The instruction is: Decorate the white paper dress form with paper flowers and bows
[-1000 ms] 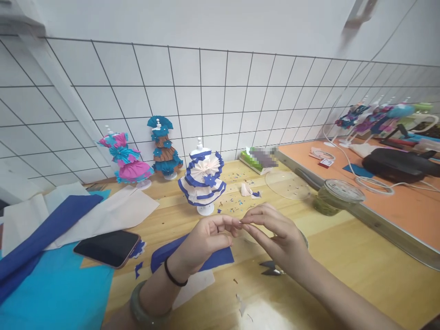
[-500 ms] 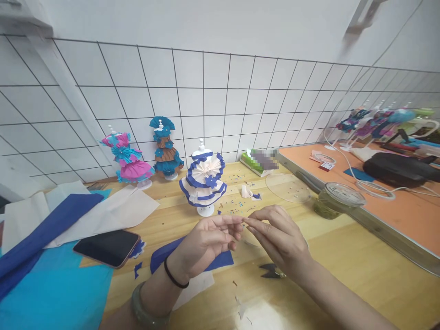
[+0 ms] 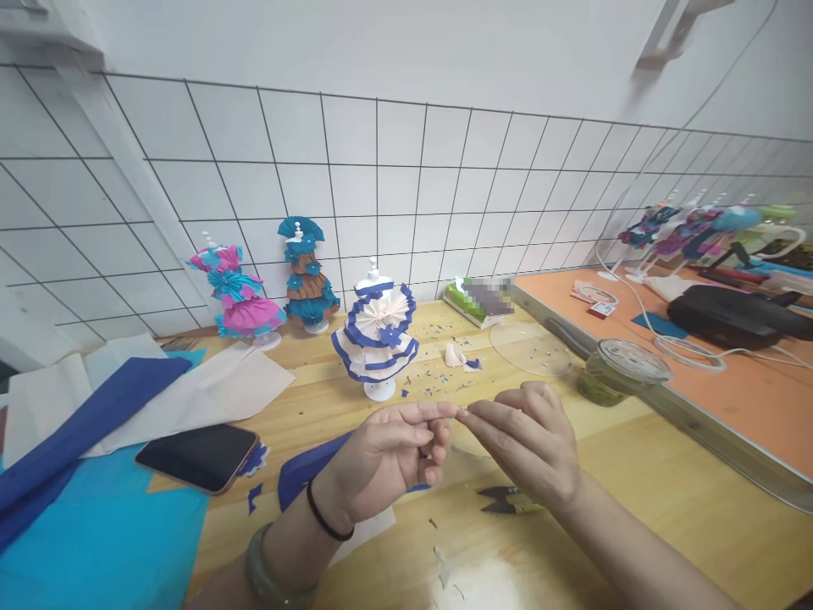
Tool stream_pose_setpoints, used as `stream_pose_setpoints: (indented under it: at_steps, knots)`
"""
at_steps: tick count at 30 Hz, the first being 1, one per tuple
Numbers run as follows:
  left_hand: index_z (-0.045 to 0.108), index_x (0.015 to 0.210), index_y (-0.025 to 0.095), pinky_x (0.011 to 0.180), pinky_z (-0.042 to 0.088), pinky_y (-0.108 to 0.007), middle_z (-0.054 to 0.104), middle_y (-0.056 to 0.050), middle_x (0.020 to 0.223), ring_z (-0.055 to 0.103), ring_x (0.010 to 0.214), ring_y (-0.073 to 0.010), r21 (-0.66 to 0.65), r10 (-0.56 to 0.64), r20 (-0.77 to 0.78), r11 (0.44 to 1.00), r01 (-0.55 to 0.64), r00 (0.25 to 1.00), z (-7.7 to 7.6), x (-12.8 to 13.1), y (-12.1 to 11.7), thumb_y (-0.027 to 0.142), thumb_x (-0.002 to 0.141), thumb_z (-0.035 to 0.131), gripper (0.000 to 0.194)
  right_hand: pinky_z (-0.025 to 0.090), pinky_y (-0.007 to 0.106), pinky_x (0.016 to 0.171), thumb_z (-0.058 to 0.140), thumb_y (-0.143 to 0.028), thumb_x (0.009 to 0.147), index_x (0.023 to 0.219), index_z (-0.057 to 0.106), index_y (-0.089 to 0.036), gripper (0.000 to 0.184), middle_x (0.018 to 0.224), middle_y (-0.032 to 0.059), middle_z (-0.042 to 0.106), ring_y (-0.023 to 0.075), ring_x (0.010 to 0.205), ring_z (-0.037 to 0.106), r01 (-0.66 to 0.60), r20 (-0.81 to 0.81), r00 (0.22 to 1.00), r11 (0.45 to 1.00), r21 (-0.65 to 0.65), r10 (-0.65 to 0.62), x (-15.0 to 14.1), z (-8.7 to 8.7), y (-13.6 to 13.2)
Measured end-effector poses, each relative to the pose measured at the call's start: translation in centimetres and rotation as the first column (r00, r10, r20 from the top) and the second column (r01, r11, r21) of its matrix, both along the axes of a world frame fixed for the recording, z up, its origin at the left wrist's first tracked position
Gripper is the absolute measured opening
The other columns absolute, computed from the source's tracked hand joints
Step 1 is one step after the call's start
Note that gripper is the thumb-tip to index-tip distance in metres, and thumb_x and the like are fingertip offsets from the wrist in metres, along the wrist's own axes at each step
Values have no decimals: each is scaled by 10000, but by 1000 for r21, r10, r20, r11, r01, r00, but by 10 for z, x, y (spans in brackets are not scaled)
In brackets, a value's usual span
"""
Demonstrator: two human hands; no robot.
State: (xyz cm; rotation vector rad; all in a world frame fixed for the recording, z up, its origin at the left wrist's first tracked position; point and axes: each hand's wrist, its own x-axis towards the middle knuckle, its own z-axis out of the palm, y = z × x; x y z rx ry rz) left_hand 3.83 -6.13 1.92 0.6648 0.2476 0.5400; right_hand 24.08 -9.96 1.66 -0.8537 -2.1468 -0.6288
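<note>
My left hand (image 3: 397, 457) is over the table with its index finger stretched out and the thumb and other fingers curled together. A small dark spot shows between the curled fingers, too small to name. My right hand (image 3: 524, 440) has its fingers pressed together, their tips touching the tip of my left index finger. Whatever is pinched there is hidden. Beyond my hands stands a mini dress form (image 3: 374, 339) in a cream and dark-blue crepe paper dress. Under my left hand lies dark-blue paper (image 3: 308, 470); scissors (image 3: 508, 500), partly covered, lie below my right hand.
On the left are a phone (image 3: 196, 457), light-blue paper (image 3: 107, 542) and cream sheets (image 3: 203, 390). Two other dressed forms (image 3: 305, 280) stand by the tiled wall. A small pleated cream paper piece (image 3: 454, 356), scraps, a clear lidded jar (image 3: 626, 373) and an orange board (image 3: 717, 390) are farther right.
Both hands have shifted slightly right, still meeting at the fingertips. My left thumb has come in against the curled fingers. More of the scissors shows.
</note>
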Motion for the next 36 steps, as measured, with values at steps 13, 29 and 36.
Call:
stream_pose_setpoints:
  at_steps: [13,29,36]
  knots:
    - [605,1031,145,537,359,-206,553,-22,711,505,595,-81,-10,261,-99,965,-263,960,-3,6,-2,156,745,588,287,419,325,617,534,-73,795,950,612,-204,217,800,55,643,164,690,563,-130,-303,952,961,-245,51,-16,1,-10]
    - [657,693,113,546,374,-228,571,-21,607,475,552,-98,552,482,-367,801,-231,796,-6,14,-6,351,732,618,244,449,301,621,490,-150,842,998,656,-244,247,796,61,579,166,738,545,-171,-474,877,872,-459,-78,-32,-13,-10]
    - [608,595,149,548,370,-235,553,-2,577,481,570,-117,755,666,-350,616,-223,659,-9,11,-6,368,700,651,247,376,229,505,605,-366,762,783,697,-178,210,551,-8,477,100,524,420,-768,-787,351,325,-551,-507,-46,-8,-17]
